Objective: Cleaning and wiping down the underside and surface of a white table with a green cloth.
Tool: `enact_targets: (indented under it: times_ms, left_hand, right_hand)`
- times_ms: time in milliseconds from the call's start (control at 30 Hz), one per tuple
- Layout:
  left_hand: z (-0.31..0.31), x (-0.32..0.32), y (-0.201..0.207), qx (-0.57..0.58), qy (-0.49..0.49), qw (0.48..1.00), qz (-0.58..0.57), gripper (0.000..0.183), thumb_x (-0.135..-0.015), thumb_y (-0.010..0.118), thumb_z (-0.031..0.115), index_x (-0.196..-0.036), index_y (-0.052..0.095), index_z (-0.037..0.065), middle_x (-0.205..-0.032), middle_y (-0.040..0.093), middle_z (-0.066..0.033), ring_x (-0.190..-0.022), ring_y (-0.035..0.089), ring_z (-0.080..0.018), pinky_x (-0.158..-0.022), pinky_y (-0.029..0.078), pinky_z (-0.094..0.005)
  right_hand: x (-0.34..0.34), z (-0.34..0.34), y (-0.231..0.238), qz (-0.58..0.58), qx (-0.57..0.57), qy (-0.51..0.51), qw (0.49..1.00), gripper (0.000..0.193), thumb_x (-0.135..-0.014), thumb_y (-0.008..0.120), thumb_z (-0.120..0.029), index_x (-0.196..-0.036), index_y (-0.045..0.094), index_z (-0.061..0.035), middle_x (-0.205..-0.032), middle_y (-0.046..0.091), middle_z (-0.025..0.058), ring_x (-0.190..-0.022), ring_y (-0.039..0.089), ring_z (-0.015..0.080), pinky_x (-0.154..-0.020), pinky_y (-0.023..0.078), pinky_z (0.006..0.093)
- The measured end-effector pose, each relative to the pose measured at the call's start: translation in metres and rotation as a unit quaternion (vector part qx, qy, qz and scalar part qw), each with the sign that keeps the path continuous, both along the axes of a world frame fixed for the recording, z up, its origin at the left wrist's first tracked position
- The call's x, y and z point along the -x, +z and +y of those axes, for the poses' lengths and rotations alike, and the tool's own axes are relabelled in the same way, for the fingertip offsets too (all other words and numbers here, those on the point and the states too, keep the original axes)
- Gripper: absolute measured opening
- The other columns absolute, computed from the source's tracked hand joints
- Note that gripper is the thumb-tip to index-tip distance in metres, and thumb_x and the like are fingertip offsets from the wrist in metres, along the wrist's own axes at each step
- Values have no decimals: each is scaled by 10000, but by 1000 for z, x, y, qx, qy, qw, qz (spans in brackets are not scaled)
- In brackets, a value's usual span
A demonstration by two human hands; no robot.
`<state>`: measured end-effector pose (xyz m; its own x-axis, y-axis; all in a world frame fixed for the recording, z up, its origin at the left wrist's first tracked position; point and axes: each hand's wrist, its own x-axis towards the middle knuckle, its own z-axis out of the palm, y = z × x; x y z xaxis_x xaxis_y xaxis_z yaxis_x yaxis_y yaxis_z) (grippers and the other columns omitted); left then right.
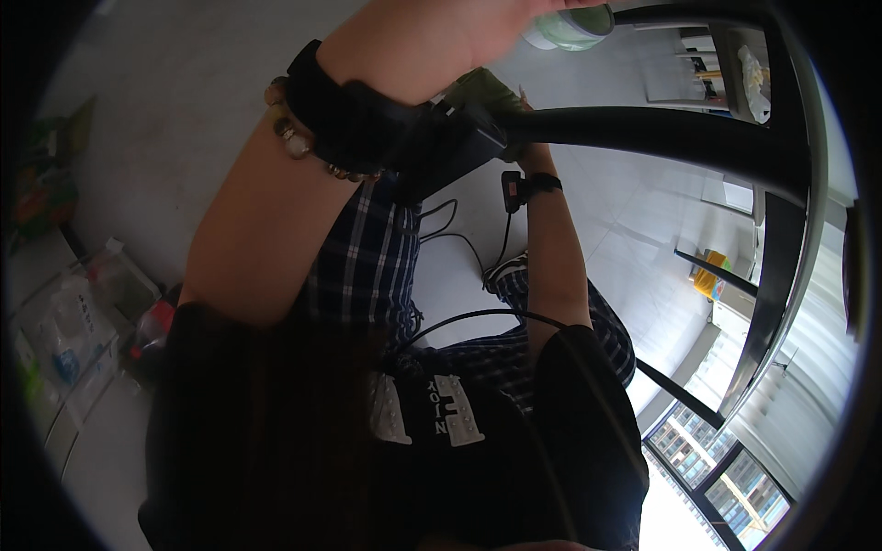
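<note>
Grey floor (175,110) lies beneath, a clear plastic bag (78,317) toward its left side. Next I have the left hand (482,26), cropped at the top, so I cannot tell its grip. An olive-green item (487,87) is against the right hand (533,158) (half hidden by a black bar (661,133), grip unclear to me). Beyond, a pale-green container (574,30) meets the left hand's fingers.

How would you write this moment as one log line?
left hand: at pale green round container, cut off by frame | right hand: by olive-green item, partly hidden | black bar: crosses before right hand
</note>
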<state>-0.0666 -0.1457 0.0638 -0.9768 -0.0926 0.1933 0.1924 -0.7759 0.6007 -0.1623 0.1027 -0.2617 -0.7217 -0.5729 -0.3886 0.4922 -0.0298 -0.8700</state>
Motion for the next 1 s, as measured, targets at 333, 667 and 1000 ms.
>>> enact_targets:
  times_ms: [333, 667, 1000]
  left_hand:
    - [-3, -2, 0, -2, 0, 1000, -30, 243, -988, 442, 231, -899, 602, 71, -794, 596, -17, -715, 542, -137, -779, 471, -310]
    - [-8, -2, 0, -20, -12, 1000, -20, 264, -981, 459, 239, -927, 603, 24, -819, 581, -31, -726, 516, -138, -782, 464, -316]
    - [-12, -24, 46, -46, -76, 994, 58, 310, -1000, 421, 242, -968, 583, -20, -774, 584, -65, -715, 548, -185, -755, 456, -338]
  right_hand:
    - [53, 50, 214, 236, 222, -13, 946, 541, -980, 517, -414, -1287, 557, 30, -1148, 667, 149, -1057, 637, 239, -985, 473, 378]
    - [21, 18, 206, 169, 105, -89, 976, 540, -991, 469, -404, -1300, 532, 35, -1144, 661, 173, -994, 661, 254, -912, 533, 368]
    - [9, -10, -1, -71, 114, 21, 991, 419, -1005, 452, -313, -1269, 535, 2, -1092, 659, 108, -941, 649, 207, -844, 550, 340]
